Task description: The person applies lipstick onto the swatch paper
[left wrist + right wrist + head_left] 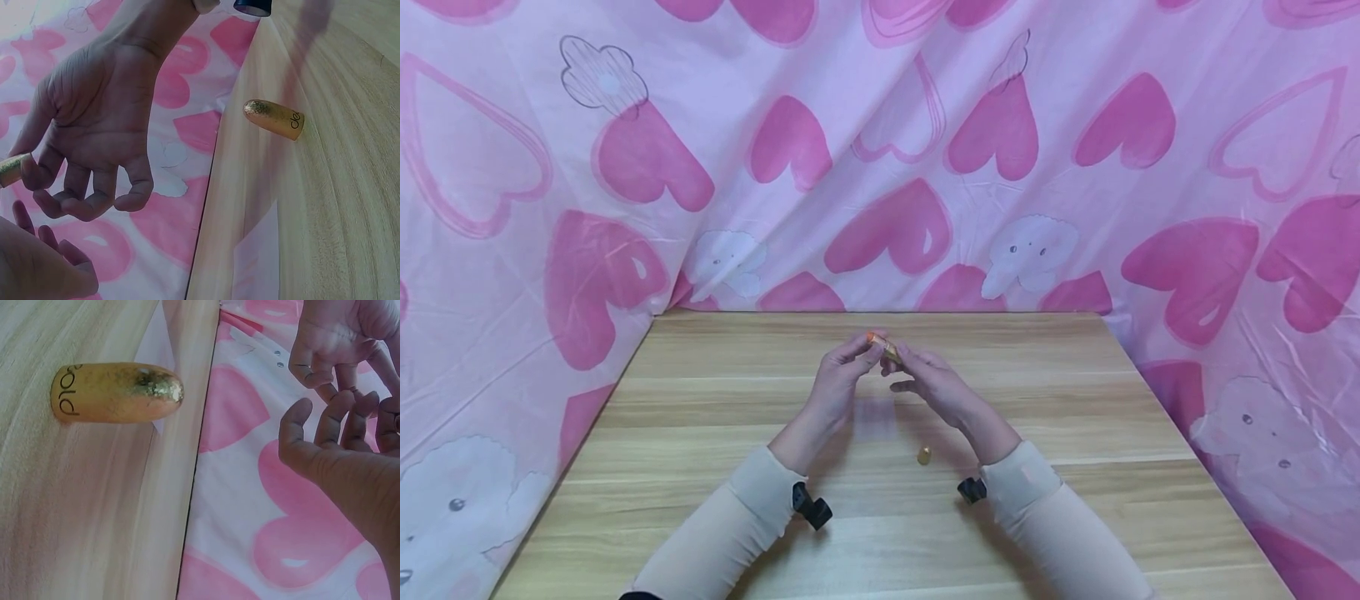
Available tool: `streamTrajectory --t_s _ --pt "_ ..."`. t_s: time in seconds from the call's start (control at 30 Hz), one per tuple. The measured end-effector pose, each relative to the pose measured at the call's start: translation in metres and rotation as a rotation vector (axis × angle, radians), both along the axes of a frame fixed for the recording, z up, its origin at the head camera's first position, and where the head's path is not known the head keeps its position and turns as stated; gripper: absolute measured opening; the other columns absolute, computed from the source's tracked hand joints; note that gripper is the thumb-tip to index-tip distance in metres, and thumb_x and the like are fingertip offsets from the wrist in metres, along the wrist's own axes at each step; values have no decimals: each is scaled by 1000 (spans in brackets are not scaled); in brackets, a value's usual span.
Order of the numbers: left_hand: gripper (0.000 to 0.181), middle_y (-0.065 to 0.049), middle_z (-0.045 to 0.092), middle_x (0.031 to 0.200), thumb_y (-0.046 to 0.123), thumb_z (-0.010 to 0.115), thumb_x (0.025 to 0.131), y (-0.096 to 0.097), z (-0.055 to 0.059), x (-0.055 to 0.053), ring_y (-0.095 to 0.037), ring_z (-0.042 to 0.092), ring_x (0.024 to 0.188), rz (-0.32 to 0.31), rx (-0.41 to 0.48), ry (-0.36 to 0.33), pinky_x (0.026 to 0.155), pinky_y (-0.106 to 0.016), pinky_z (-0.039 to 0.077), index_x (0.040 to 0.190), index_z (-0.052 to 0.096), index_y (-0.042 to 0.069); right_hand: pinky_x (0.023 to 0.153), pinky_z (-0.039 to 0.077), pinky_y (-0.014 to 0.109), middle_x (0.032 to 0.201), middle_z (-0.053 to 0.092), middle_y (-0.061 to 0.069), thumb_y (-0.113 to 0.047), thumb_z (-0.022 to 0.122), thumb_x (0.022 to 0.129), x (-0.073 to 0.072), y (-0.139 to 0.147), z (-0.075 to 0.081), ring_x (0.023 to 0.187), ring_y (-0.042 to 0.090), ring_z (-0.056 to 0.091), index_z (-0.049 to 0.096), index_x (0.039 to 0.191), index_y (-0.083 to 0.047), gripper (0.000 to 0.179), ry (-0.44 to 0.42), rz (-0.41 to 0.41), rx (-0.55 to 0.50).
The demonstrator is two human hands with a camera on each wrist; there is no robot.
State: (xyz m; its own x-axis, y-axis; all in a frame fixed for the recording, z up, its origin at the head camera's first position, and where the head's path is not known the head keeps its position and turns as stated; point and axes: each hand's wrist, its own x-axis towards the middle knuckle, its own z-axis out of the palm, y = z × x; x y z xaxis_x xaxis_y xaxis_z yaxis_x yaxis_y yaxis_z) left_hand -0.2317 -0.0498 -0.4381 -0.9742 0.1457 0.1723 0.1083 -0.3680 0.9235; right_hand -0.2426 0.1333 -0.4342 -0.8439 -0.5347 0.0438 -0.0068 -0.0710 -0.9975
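Above the far half of the table, both hands hold a slim gold lipstick [886, 347] with an orange end pointing up and left. My left hand [837, 377] grips it nearer the orange end, its thumb along the near side. At the lower gold end, my right hand [936, 385] pinches the tube between thumb and index finger; its other fingers are loosely bent. The left wrist view shows only the gold end of the lipstick [12, 169]. A rounded gold cap [924, 455] with dark lettering stands on the table, nearer me than the hands.
A small pale translucent sheet [875, 418] lies on the wooden table [700, 467] beneath the hands. Pink heart-print cloth [887, 225] hangs behind the table and at both sides. Each wrist carries a black camera [812, 507].
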Motion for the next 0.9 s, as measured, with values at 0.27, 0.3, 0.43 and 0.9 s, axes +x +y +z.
streamTrajectory --t_s 0.27,0.3,0.43,0.9 --pt "28 2 69 117 15 70 94 2 -2 -1 -16 50 112 41 18 -18 90 -37 35 120 71 5 102 46 50 115 57 11 -34 41 109 1 -2 -3 122 32 50 55 113 8 44 98 -92 79" --pt "29 3 69 116 15 70 95 2 -2 -1 -16 51 111 44 15 -19 88 -37 35 121 70 4 101 46 49 115 57 11 -33 42 110 1 -2 -3 122 32 49 55 111 8 43 109 -98 81" --pt "33 5 69 113 15 69 95 3 -3 -2 -14 52 105 51 12 -17 86 -37 35 125 67 1 99 45 51 116 56 16 -32 46 108 1 -2 -4 117 31 51 56 109 4 38 143 -131 88" --pt "37 -3 66 129 17 70 95 3 -2 -3 -19 53 114 21 -14 -32 94 -40 37 131 65 9 99 47 47 123 54 29 -30 47 108 3 -1 -3 118 37 51 58 115 4 36 160 -187 97"
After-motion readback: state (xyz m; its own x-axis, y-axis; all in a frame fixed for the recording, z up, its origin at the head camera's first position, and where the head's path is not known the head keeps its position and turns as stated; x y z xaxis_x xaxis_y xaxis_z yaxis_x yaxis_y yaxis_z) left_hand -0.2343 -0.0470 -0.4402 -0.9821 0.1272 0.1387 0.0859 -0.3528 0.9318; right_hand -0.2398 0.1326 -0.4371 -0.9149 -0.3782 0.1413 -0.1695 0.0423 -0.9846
